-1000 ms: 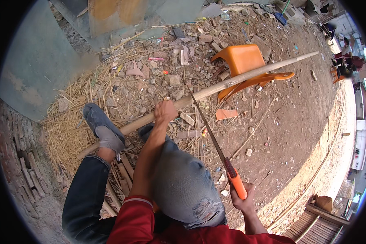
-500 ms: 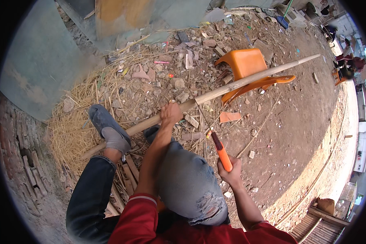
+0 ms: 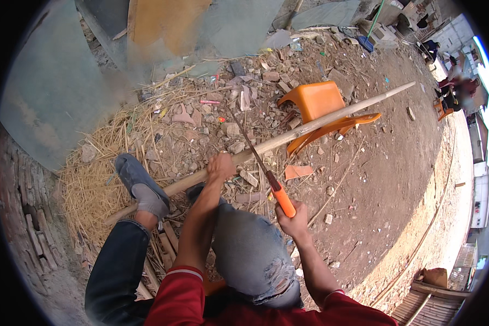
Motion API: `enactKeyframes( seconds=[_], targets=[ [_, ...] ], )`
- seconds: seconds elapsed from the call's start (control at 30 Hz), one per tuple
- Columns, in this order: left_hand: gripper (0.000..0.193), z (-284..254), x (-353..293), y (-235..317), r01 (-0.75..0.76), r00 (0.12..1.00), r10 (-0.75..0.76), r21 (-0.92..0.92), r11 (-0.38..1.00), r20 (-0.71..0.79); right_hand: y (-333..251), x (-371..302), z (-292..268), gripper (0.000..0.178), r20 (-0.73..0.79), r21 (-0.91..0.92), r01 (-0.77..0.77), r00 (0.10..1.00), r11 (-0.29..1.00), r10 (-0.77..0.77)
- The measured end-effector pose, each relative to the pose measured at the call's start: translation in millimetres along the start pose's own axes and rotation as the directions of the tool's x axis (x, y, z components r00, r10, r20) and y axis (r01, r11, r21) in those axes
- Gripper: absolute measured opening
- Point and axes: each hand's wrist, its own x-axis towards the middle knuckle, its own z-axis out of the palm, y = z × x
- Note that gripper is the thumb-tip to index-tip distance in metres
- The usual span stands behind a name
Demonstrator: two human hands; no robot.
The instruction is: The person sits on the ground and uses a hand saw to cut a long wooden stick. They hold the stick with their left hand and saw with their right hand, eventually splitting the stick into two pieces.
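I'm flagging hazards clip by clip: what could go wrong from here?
The bare left hand grips the pole close to where the saw crosses it, so a slip might cut that hand. The pole appears to lie across the tipped orange chair, which could shift and let it roll. The right hand holds the saw beside the bent knee, so a stray stroke might catch it.

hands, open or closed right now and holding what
Left hand: closed on the wooden pole.
Right hand: closed, holding the handsaw by its orange handle.
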Motion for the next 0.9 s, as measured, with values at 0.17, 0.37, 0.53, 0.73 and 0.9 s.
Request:
enactKeyframes(
  seconds=[0.17,0.37,0.53,0.73,0.9],
  targets=[
    [0.03,1.0,3.2,8.9,0.009,0.999,-0.008,-0.034,0.999,0.034,-6.0,-115.4,-60.5,0.009,0.042,0.039,-0.088,0.995,0.995,0.087],
    [0.03,13.9,-2.3,12.5,0.001,1.0,-0.001,-0.022,1.0,0.025,4.9,17.0,9.0,0.012,-0.06,0.026,-0.018,0.998,0.999,0.019],
    [0.03,-0.5,-1.9,4.5,0.012,1.0,-0.01,-0.053,0.999,0.026,-12.8,-115.7,-49.6,0.01,0.023,0.08,-0.096,0.995,0.992,0.095],
    [0.031,12.1,-0.7,19.4,0.024,0.999,-0.023,-0.014,1.0,0.038,2.2,3.2,8.4,0.013,-0.053,0.027,0.056,0.997,0.998,-0.055],
    [0.037,17.8,-12.5,-8.2,0.011,0.998,-0.01,-0.032,0.999,0.056,-19.3,-67.1,-32.3,0.012,0.081,-0.023,0.011,0.997,1.0,-0.009]
  ],
)
